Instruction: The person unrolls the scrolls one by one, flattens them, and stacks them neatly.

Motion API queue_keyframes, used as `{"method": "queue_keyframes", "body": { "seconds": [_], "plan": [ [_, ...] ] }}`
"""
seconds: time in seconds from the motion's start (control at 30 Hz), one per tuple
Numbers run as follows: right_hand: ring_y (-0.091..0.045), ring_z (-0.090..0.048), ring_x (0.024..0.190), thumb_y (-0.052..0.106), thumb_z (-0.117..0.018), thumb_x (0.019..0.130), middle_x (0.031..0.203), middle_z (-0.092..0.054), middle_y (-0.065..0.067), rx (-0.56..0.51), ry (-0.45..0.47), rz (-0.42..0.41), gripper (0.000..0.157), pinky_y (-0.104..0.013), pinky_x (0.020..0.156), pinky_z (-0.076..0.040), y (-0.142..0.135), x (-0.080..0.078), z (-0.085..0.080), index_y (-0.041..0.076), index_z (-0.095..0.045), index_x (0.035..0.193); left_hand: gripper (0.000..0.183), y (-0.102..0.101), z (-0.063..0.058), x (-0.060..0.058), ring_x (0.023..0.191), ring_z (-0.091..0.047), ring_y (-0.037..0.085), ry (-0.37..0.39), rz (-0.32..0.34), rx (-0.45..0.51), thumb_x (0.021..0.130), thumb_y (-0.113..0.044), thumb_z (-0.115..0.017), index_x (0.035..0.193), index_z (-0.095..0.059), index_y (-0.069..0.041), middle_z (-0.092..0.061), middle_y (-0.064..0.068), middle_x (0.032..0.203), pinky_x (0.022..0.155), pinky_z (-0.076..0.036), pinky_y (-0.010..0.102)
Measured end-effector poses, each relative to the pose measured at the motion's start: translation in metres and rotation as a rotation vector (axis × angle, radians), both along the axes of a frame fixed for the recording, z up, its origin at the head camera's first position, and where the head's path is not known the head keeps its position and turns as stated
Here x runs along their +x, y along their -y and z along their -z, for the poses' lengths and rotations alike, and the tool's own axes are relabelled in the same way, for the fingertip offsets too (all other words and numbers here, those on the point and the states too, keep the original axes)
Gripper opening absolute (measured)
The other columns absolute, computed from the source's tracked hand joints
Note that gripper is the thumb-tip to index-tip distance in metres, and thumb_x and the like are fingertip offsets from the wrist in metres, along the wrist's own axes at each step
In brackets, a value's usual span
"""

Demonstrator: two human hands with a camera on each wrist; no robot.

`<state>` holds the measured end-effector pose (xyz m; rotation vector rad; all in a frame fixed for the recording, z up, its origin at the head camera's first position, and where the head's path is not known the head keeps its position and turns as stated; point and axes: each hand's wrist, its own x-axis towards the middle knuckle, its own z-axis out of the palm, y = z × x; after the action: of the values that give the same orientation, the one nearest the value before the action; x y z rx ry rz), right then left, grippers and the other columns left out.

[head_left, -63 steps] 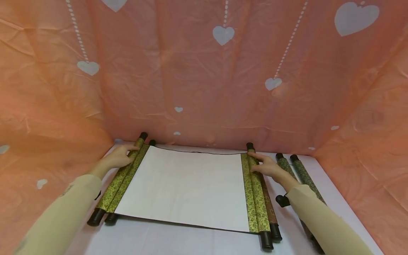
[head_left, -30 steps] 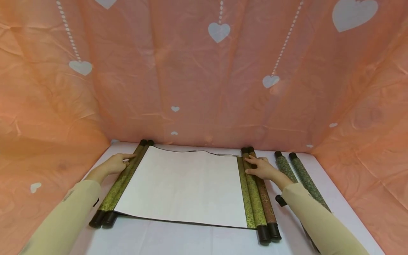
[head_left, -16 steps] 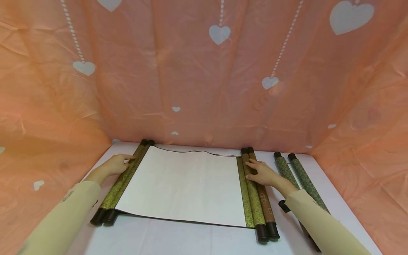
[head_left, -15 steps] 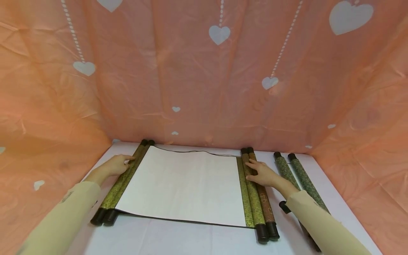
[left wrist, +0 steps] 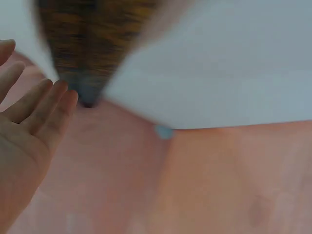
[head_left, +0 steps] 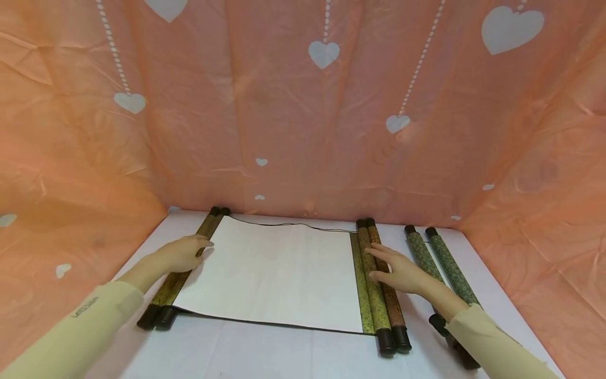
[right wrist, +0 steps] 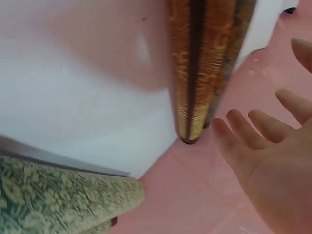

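A hanging scroll lies partly unrolled on the white-covered table, its blank white paper (head_left: 279, 273) spread between two rolled ends. The left end is a pair of yellow-green rods (head_left: 167, 290) with dark knobs. At the right end a yellow-green roll (head_left: 377, 302) lies against a brown patterned roll (head_left: 394, 304). My left hand (head_left: 182, 254) is over the left rods, fingers extended toward the paper; the left wrist view shows them apart from the rods. My right hand (head_left: 400, 268) hovers by the right rolls, fingers spread and holding nothing, as the right wrist view shows.
Two green patterned rolls (head_left: 452, 263) with dark knobs lie at the right, partly behind the right sleeve (head_left: 497, 342). A thin black cord (head_left: 289, 224) runs along the paper's far edge. An orange-pink sheet with white hearts (head_left: 303, 131) encloses the table's back and sides.
The scroll's ends, raised at first, came down flat on the table. Both hands have since left the rolls; the left shifted right and nearer, the right shifted right and nearer.
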<state>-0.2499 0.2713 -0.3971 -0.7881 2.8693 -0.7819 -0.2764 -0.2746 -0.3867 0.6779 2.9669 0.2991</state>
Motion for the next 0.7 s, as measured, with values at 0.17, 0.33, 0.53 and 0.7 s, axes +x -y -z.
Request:
{"method": "queue_keyframes", "body": {
  "seconds": [0.17,0.33,0.53,0.7],
  "plan": [
    [-0.054,-0.032,0.146,0.027,-0.068,0.103,0.163,-0.033,-0.027,-0.067,-0.095,0.032,0.064,-0.072,0.108,-0.035,-0.001,0.015,-0.014,0.002,-0.045,0.156,0.043,-0.037,-0.011,0.006,0.132,-0.052,0.052,-0.082,0.071,-0.001,0.095,-0.008,-0.069,0.136,-0.066,0.001,-0.054,0.032,0.144,0.102,-0.046,0.064],
    [-0.049,-0.045,0.139,0.021,-0.067,0.103,0.162,-0.037,-0.023,-0.173,-0.222,0.086,0.060,-0.066,0.105,-0.043,-0.006,0.022,-0.024,0.002,-0.045,0.156,0.046,-0.083,-0.023,0.010,0.136,-0.051,0.046,-0.151,0.126,0.052,0.098,-0.012,-0.067,0.143,-0.062,-0.005,-0.053,0.025,0.149,0.102,-0.047,0.062],
    [-0.030,-0.054,0.128,0.011,-0.067,0.102,0.159,-0.043,-0.016,-0.317,-0.381,0.195,0.057,-0.039,0.100,-0.050,-0.023,0.029,-0.030,0.008,-0.048,0.156,0.050,-0.147,-0.037,0.014,0.140,-0.050,0.039,-0.216,0.167,0.210,0.099,-0.015,-0.066,0.148,-0.059,-0.010,-0.051,0.017,0.153,0.106,-0.046,0.059],
    [0.009,-0.047,0.118,0.013,-0.069,0.101,0.154,-0.048,-0.017,-0.347,-0.403,0.297,0.059,-0.006,0.091,-0.040,-0.052,0.035,-0.026,0.012,-0.048,0.156,0.050,-0.202,-0.035,0.019,0.141,-0.050,0.035,-0.217,0.172,0.338,0.101,-0.022,-0.065,0.150,-0.057,-0.013,-0.051,0.012,0.154,0.106,-0.046,0.059]
  ]
}}
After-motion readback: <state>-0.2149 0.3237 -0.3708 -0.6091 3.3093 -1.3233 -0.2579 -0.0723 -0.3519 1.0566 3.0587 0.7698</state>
